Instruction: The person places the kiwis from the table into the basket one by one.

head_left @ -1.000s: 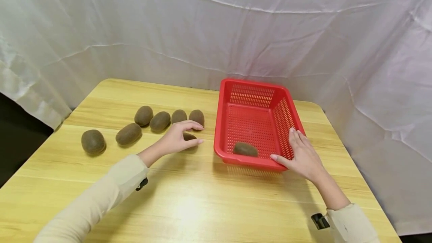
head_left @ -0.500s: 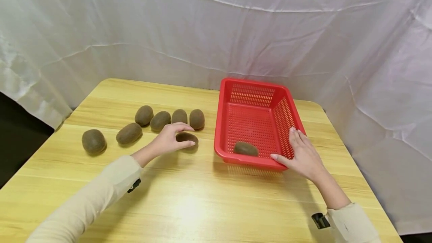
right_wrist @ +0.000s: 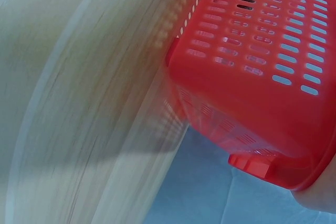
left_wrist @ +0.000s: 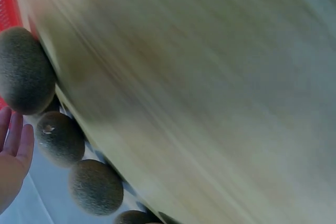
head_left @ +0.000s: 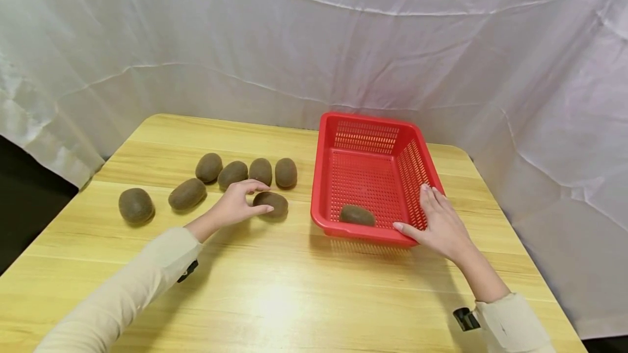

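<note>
My left hand point(head_left: 237, 203) reaches toward a brown kiwi point(head_left: 272, 207) lying on the table, thumb and fingers spread at its left end with a gap between them. In the left wrist view the fingers point(left_wrist: 26, 142) appear just below a large kiwi point(left_wrist: 23, 72). A red perforated plastic basket point(head_left: 318, 178) stands to the right, one kiwi point(head_left: 357, 215) lying inside near its front wall. On the basket's front right corner rests my right hand point(head_left: 444, 230), fingers straight along the right rim and thumb over the front rim. The right wrist view shows the basket's outer side point(right_wrist: 236, 98).
Behind the left hand lies a row of kiwis point(head_left: 286, 173) on the wooden table point(head_left: 314, 298). Two more, an oblong kiwi point(head_left: 187, 195) and a rounder kiwi point(head_left: 136, 206), lie farther left. White cloth point(head_left: 294, 31) hangs behind the table.
My left hand has drawn back to the left, uncovering more of the kiwi before it, which stays on the table. The right hand and the basket hold their places.
</note>
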`<action>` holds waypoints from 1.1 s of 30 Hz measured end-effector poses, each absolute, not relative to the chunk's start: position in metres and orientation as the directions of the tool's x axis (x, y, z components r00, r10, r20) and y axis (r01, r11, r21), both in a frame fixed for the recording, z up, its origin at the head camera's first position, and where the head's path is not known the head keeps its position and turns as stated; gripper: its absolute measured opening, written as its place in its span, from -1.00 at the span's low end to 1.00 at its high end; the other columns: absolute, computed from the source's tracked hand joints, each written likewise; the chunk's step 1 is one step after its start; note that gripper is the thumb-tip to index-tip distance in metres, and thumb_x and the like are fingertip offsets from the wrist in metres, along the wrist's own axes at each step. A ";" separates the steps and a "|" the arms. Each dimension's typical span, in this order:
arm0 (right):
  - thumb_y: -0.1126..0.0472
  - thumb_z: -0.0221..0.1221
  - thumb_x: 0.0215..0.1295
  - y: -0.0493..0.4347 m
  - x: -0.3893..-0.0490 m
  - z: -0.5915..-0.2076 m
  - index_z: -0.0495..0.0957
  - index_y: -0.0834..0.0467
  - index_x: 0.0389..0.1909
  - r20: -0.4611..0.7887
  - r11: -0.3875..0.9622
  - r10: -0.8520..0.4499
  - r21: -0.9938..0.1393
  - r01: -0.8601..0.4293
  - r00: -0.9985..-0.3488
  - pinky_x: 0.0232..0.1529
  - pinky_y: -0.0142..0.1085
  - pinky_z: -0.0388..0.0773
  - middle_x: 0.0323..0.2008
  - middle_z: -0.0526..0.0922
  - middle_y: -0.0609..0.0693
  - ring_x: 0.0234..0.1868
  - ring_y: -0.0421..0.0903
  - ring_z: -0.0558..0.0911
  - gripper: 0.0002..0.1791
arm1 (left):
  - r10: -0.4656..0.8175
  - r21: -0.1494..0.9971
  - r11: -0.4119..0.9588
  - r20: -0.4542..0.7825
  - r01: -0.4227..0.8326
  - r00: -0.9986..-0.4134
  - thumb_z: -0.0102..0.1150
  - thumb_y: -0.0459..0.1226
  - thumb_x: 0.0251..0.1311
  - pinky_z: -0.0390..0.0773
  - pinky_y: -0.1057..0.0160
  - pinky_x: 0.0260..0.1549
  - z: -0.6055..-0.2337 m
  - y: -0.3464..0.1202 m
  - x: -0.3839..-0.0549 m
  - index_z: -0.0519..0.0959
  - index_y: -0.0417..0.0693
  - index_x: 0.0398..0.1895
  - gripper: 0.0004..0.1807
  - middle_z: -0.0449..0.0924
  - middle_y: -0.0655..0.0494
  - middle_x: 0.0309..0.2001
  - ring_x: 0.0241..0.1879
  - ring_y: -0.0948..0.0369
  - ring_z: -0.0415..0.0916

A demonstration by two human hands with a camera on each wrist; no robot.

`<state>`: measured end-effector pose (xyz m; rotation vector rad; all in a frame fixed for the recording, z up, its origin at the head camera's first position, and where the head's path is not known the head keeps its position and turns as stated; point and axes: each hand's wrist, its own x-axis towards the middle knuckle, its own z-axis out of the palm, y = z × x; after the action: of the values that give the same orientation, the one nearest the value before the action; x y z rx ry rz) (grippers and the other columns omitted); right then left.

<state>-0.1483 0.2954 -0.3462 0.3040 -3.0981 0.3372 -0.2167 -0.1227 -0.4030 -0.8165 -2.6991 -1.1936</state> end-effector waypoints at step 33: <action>-0.36 0.06 0.12 0.295 -0.148 -0.348 -0.15 0.45 0.38 0.034 0.958 -0.185 -0.217 -0.188 -0.982 0.38 0.16 -0.09 0.40 -0.07 0.38 0.42 0.31 -0.09 0.16 | 0.471 0.686 0.612 0.084 0.394 -0.878 0.40 -0.10 -0.07 0.58 0.08 -0.08 -0.419 -0.138 -0.232 0.45 -0.32 0.11 -0.30 0.56 -0.19 0.01 -0.04 -0.03 0.55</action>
<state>-0.1476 0.2949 -0.3480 0.2950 -3.0953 0.3458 -0.2315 -0.1379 -0.4191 -0.7850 -2.9129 -1.1980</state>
